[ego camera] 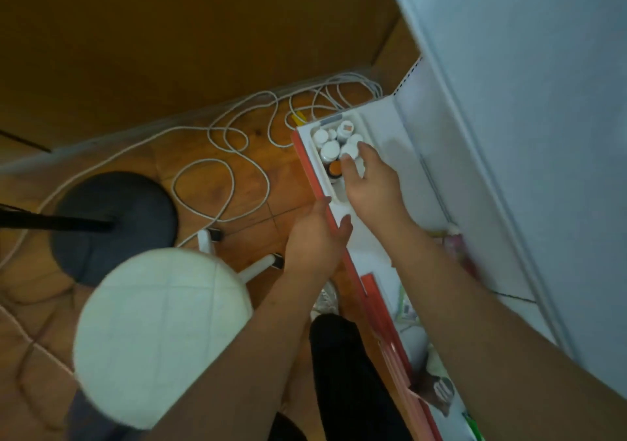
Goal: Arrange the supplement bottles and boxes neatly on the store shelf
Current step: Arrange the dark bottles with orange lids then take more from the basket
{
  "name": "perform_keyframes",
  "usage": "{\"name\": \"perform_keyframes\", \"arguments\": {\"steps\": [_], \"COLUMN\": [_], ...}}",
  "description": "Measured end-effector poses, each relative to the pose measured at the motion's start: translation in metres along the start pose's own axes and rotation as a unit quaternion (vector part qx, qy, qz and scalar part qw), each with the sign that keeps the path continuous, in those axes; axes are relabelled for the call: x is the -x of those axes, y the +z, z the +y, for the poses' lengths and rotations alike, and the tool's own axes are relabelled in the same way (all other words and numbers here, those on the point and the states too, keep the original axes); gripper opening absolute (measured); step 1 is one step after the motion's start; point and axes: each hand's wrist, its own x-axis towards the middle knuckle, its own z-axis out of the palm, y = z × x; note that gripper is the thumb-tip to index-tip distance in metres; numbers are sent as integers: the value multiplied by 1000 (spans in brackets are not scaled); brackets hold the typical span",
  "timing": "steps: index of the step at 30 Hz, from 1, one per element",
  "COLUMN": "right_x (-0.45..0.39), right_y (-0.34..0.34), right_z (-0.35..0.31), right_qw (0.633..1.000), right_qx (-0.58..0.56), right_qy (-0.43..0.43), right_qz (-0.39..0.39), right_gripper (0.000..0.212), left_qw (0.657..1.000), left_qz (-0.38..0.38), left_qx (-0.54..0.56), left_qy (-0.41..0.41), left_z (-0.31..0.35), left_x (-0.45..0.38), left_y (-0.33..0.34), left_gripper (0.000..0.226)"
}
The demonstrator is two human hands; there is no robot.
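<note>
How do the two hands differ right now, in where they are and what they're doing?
The left hand rests on the shelf's red front edge, fingers fairly straight; the right hand reaches farther in, over the white tray.
The left hand holds no bottle; the right hand's fingers curl round a white-capped bottle among the cluster.
Both are bare.
</note>
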Motion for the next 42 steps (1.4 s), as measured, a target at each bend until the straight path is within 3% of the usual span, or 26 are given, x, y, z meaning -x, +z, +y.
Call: {"name": "perform_keyframes", "arguments": {"steps": [2, 6, 11, 18, 26, 31, 35, 38, 42], "right_x": [55, 179, 348, 529, 679, 729, 728, 707, 669], "right_y": [-51, -177, -326, -468, -522, -550, -580, -606, -633], "right_z": [-55, -152, -199, -158, -49, 5, 58, 98, 136], "right_qw": [999, 985, 953, 874, 787, 783, 820, 870, 935], "right_qx": [-4, -5, -42, -103, -162, -164, -117, -54, 7], "right_qy": [-41, -134, -164, -112, -18, 27, 62, 101, 164], "right_qz": [9, 105, 251, 462, 594, 599, 557, 479, 314], "right_gripper": [51, 60, 57, 53, 51, 47, 47, 48, 60], "left_qw": [997, 978, 939, 836, 740, 727, 746, 752, 772], "left_qz": [15, 21, 47, -33, -179, -186, -159, -134, -130], "left_qx": [-5, 0, 23, 11, -29, -49, -75, -90, -89], "left_qy": [70, 207, 340, 547, 648, 659, 643, 639, 616], "left_z": [40, 143, 268, 357, 390, 403, 417, 426, 436], "left_x": [54, 176, 335, 497, 618, 649, 657, 661, 663], "left_y": [-40, -124, -169, -119, -24, 27, 60, 77, 90], "left_gripper": [53, 52, 44, 36, 36, 37, 36, 37, 40]}}
